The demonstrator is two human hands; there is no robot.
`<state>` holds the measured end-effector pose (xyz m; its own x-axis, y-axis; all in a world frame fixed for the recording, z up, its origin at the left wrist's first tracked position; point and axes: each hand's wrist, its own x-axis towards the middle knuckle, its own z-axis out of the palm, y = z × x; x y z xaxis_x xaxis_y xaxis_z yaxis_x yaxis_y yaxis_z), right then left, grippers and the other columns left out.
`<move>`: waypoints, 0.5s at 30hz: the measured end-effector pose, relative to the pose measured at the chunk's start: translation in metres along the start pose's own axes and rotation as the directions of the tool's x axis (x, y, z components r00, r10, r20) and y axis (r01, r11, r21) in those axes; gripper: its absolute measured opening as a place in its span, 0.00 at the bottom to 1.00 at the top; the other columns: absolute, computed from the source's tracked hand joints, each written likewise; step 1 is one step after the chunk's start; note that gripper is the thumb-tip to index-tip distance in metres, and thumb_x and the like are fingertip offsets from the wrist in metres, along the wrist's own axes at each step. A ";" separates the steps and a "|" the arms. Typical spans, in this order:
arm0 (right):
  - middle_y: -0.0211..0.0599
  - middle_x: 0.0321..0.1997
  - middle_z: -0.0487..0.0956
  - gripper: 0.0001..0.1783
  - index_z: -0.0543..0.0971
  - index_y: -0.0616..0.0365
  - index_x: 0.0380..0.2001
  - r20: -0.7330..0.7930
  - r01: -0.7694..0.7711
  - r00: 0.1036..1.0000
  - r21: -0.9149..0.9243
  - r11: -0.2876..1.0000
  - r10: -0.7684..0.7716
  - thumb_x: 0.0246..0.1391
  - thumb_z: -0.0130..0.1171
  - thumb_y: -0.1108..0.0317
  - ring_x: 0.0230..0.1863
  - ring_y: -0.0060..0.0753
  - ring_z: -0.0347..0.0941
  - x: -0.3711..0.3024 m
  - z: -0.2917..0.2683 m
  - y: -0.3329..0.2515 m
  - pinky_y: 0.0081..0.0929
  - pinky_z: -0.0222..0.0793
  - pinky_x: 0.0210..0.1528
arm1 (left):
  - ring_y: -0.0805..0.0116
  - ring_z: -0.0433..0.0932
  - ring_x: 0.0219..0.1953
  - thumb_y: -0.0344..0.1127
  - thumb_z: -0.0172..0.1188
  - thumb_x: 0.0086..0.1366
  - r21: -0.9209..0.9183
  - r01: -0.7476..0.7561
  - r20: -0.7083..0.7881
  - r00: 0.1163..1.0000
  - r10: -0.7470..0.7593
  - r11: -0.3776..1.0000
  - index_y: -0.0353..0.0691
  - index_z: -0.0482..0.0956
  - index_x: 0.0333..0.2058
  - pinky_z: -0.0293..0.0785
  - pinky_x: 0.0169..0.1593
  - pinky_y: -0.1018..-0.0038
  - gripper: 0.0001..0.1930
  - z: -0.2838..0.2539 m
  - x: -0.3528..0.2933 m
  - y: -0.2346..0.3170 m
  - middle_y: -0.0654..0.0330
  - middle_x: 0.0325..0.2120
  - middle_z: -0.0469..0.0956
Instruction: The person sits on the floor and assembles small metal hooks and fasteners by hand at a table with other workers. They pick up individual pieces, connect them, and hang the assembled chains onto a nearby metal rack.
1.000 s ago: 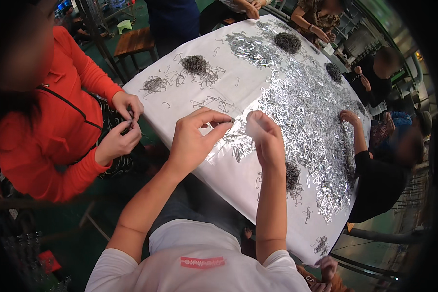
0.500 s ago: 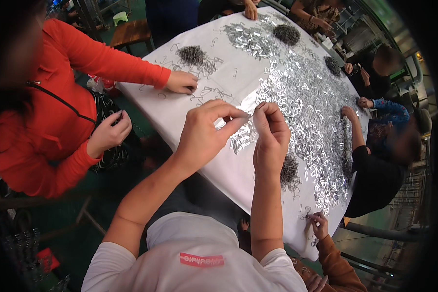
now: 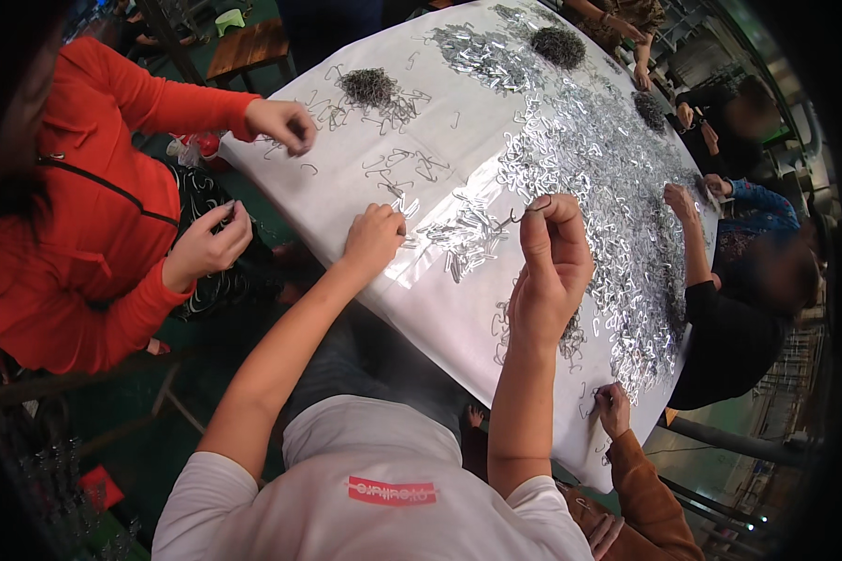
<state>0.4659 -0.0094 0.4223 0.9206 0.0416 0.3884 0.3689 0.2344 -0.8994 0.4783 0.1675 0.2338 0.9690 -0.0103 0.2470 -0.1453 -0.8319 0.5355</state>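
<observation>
Glossy wht tbl point(image 3: 439, 323); R hand point(image 3: 555, 264) pinching wire hook point(image 3: 536, 208); L hand point(image 3: 376, 236) curled, grip unclear.

The wire hook point(image 3: 511, 217) in the right hand point(image 3: 554, 257) is dark grey, the wire clump point(image 3: 368, 88) nearly black; the heaped metal pieces point(image 3: 580, 178) gleam silver against a white table cover point(image 3: 458, 327). A white T-shirt point(image 3: 374, 439) bears a red patch point(image 3: 392, 491) with pale lettering. Beside it, a bright orange-red jacket point(image 3: 84, 280) has a black zip point(image 3: 107, 192), above black trousers point(image 3: 192, 187) patterned with white curls. One far stool point(image 3: 250, 49) is brown, another sleeve point(image 3: 650, 500) rust-brown.
</observation>
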 end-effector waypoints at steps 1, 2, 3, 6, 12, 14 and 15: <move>0.25 0.33 0.67 0.03 0.72 0.61 0.32 -0.005 0.000 1.000 0.000 1.000 0.000 0.54 0.55 0.77 0.35 0.15 0.63 -0.001 -0.001 0.000 0.14 0.59 0.39 | 0.57 0.72 0.36 0.30 0.59 0.51 0.018 -0.048 0.016 0.999 0.047 0.999 0.40 0.77 0.25 0.69 0.40 0.64 0.02 0.000 0.000 0.001 0.59 0.26 0.74; 0.25 0.33 0.68 0.03 0.72 0.61 0.32 -0.014 0.000 1.000 -0.002 1.000 0.000 0.54 0.55 0.77 0.34 0.15 0.63 -0.002 -0.003 0.001 0.14 0.59 0.39 | 0.57 0.71 0.37 0.29 0.59 0.51 0.036 -0.094 0.036 0.995 0.092 0.995 0.40 0.76 0.25 0.69 0.41 0.64 0.02 -0.002 0.000 0.003 0.59 0.26 0.74; 0.25 0.33 0.68 0.03 0.72 0.61 0.31 -0.003 -0.003 1.000 -0.008 1.000 0.003 0.54 0.55 0.77 0.34 0.16 0.63 -0.003 -0.003 0.001 0.15 0.59 0.39 | 0.59 0.73 0.36 0.29 0.60 0.51 -0.007 -0.064 0.007 0.998 0.064 0.998 0.40 0.77 0.27 0.69 0.40 0.65 0.03 -0.007 0.001 0.007 0.60 0.27 0.75; 0.25 0.32 0.68 0.03 0.72 0.60 0.31 0.026 -0.008 1.000 -0.045 0.999 0.009 0.54 0.56 0.76 0.34 0.17 0.63 -0.005 -0.005 0.003 0.15 0.59 0.39 | 0.67 0.75 0.35 0.29 0.61 0.54 -0.294 0.065 -0.024 0.997 -0.075 0.954 0.38 0.79 0.33 0.71 0.39 0.71 0.06 -0.032 0.012 0.031 0.62 0.29 0.78; 0.27 0.30 0.69 0.04 0.73 0.61 0.28 0.079 -0.027 0.996 -0.131 0.991 0.038 0.53 0.57 0.74 0.32 0.18 0.64 -0.006 0.000 0.006 0.16 0.60 0.38 | 0.79 0.78 0.29 0.29 0.62 0.57 -0.855 0.068 -0.020 0.986 -0.163 0.515 0.32 0.81 0.35 0.73 0.34 0.82 0.08 -0.125 0.040 0.099 0.60 0.27 0.82; 0.28 0.30 0.69 0.04 0.73 0.61 0.28 0.103 0.006 0.995 -0.135 0.991 0.008 0.52 0.57 0.73 0.31 0.19 0.64 -0.005 0.003 0.007 0.17 0.60 0.37 | 0.79 0.78 0.28 0.29 0.62 0.57 -0.881 -0.013 -0.064 0.994 -0.092 0.474 0.32 0.81 0.34 0.73 0.34 0.82 0.07 -0.147 0.038 0.118 0.60 0.26 0.81; 0.28 0.30 0.69 0.04 0.73 0.61 0.28 0.114 0.023 0.993 -0.137 0.990 -0.007 0.52 0.58 0.73 0.31 0.19 0.64 -0.005 0.005 0.007 0.17 0.60 0.37 | 0.79 0.78 0.27 0.29 0.62 0.57 -0.865 0.036 -0.026 0.993 -0.117 0.500 0.32 0.82 0.33 0.73 0.34 0.82 0.07 -0.154 0.038 0.125 0.61 0.26 0.81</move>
<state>0.4637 -0.0034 0.4149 0.8973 0.1503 0.4150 0.4038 0.1002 -0.9093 0.4661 0.1488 0.4349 0.9738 0.1018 0.2036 -0.2106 0.0631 0.9755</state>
